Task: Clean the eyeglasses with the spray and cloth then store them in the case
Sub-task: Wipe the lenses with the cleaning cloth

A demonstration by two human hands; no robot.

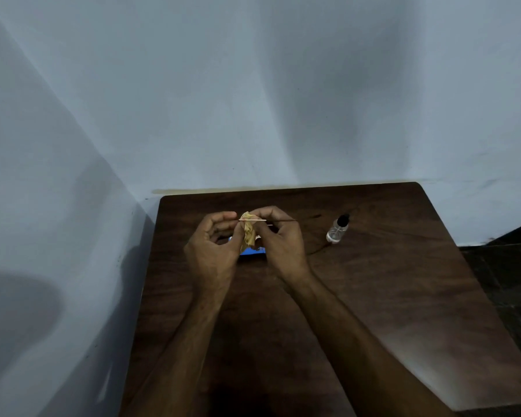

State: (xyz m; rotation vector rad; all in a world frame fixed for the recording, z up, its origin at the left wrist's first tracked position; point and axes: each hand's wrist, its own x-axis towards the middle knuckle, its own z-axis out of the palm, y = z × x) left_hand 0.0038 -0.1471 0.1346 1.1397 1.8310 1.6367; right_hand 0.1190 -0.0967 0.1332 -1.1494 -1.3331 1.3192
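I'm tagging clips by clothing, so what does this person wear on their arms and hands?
Nothing that shows. Both forearms are bare to the picture's lower edge, with no sleeves in view. The left hand and right hand show no gloves, rings or watch, though the picture is dim.

The table (373, 296) was dark brown with a streaked wood grain, paler and shinier toward its right edge. The cloth (248, 234) was mustard yellow. The eyeglasses (253, 220) showed a thin arm, pale orange-pink and turning dark at its tip. The case (251, 251) was bright blue (only a sliver showed). The spray bottle (337, 230) was clear with a black cap. The wall (253, 85) was plain pale blue-grey, and the floor (512, 266) was near-black tile.
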